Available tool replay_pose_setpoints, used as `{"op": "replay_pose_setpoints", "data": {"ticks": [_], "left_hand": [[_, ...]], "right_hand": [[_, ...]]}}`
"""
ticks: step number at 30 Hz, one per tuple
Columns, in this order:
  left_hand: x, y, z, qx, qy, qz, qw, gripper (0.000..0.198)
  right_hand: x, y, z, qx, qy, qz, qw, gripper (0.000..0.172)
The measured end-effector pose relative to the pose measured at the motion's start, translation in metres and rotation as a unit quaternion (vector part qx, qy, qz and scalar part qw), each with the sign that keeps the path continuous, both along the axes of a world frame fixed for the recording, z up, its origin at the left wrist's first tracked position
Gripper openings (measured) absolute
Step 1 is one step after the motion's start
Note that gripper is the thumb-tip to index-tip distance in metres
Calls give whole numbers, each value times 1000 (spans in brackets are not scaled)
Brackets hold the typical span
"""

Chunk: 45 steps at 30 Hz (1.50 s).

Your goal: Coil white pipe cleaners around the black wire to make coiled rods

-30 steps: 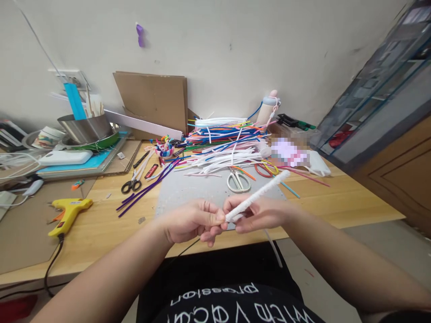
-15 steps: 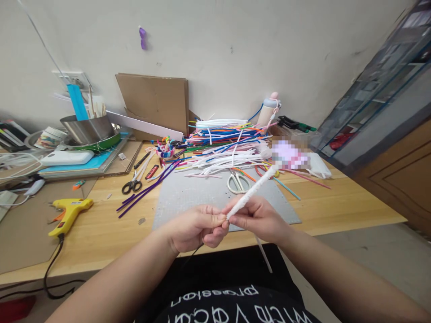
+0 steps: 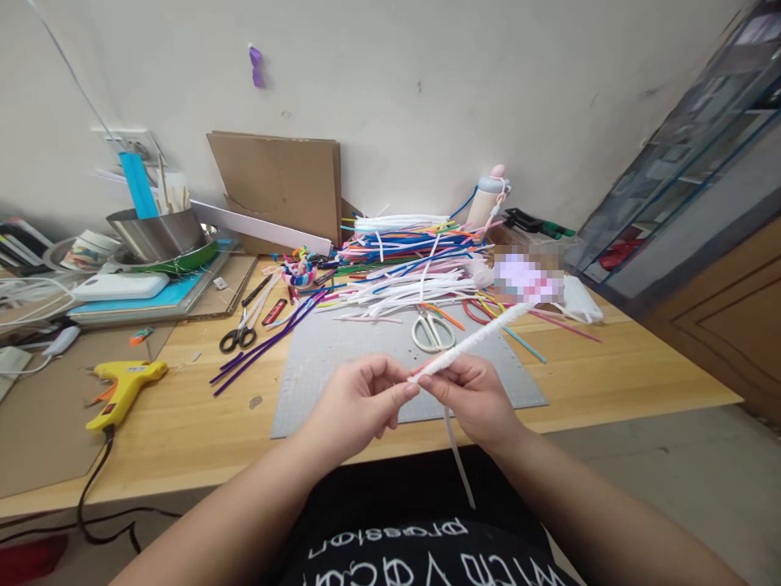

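Note:
Between both hands, above the front edge of the grey cutting mat (image 3: 342, 358), is a white fuzzy pipe cleaner stem (image 3: 473, 347) that slants up to the right. My right hand (image 3: 479, 399) is closed around its lower part. The fingertips of my left hand (image 3: 372, 399) pinch at the stem's lower end. A thin pale pipe cleaner tail (image 3: 459, 464) hangs beneath my right hand, in front of the black shirt. Just beyond the hands, white-handled scissors (image 3: 433, 332) lie on the mat.
Bundles of coloured pipe cleaners (image 3: 408, 252) lie at the back. To the left are purple pipe cleaners (image 3: 262, 350), black scissors (image 3: 237, 338) and a yellow glue gun (image 3: 125, 391) with its cord over the table edge. A bottle (image 3: 486, 199) stands near the wall.
The white stem has tilted flatter toward the right. My left fingers have opened out a little at its lower end, and the hanging tail has shifted left.

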<state>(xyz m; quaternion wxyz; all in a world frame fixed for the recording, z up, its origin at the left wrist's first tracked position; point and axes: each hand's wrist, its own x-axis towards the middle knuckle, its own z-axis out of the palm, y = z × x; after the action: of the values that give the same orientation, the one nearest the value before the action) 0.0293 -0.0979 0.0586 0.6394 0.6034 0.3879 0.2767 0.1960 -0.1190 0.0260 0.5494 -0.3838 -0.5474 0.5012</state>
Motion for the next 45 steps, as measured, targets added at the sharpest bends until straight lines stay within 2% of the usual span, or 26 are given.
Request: {"op": "replay_pose_setpoints", "data": {"ticks": [2, 4, 6, 8, 13, 17, 20, 22, 25, 27, 29, 32, 34, 36, 39, 40, 42, 45], "left_hand": [[1, -4, 1, 111, 58, 30, 992, 19], [1, -7, 1, 226, 98, 50, 968, 16], [0, -8, 0, 284, 125, 58, 949, 16], [0, -8, 0, 265, 118, 59, 955, 17], [1, -9, 1, 123, 40, 86, 988, 19], [-1, -9, 3, 51, -8, 84, 995, 19], [-4, -10, 4, -2, -46, 46, 998, 22], [-7, -9, 6, -38, -55, -3, 998, 23], [-12, -9, 12, -64, -6, -91, 994, 21], [-13, -10, 14, -27, 52, -138, 989, 18], [-12, -11, 13, 52, 120, -163, 978, 18], [-9, -13, 5, 177, 212, -151, 949, 18], [-7, -12, -2, 228, 252, -124, 932, 19], [-6, -9, -7, 247, 274, -86, 925, 20], [-5, -3, -9, 238, 260, -16, 936, 19], [-5, -1, -7, 225, 243, 3, 943, 18], [-6, 2, -3, 182, 193, 27, 964, 18], [-9, 4, 1, 76, 93, 37, 992, 20]], "right_hand": [[-1, 0, -1, -3, -3, -19, 1000, 13], [-2, -1, -2, -2, -3, -26, 1000, 12], [-2, -1, -3, -2, -5, -26, 1000, 11], [-3, 0, -3, -4, -14, -22, 1000, 12], [-3, -3, 1, -54, 12, 16, 998, 18], [0, -7, 3, -149, 96, 122, 977, 19], [7, -2, 3, -221, 95, 224, 944, 25], [14, 7, 6, -227, 31, 286, 930, 31], [24, 26, 19, -195, -110, 356, 907, 30], [26, 37, 33, -173, -215, 399, 874, 24], [25, 44, 49, -130, -304, 423, 844, 19], [15, 44, 72, -65, -452, 402, 794, 14], [7, 36, 82, -20, -535, 363, 763, 15], [-1, 22, 86, 38, -614, 294, 731, 19], [-8, -3, 79, 130, -715, 166, 667, 16], [-8, -11, 74, 159, -719, 133, 664, 15], [-7, -25, 61, 210, -686, 70, 693, 18], [-3, -34, 41, 229, -576, 10, 785, 21]]}}
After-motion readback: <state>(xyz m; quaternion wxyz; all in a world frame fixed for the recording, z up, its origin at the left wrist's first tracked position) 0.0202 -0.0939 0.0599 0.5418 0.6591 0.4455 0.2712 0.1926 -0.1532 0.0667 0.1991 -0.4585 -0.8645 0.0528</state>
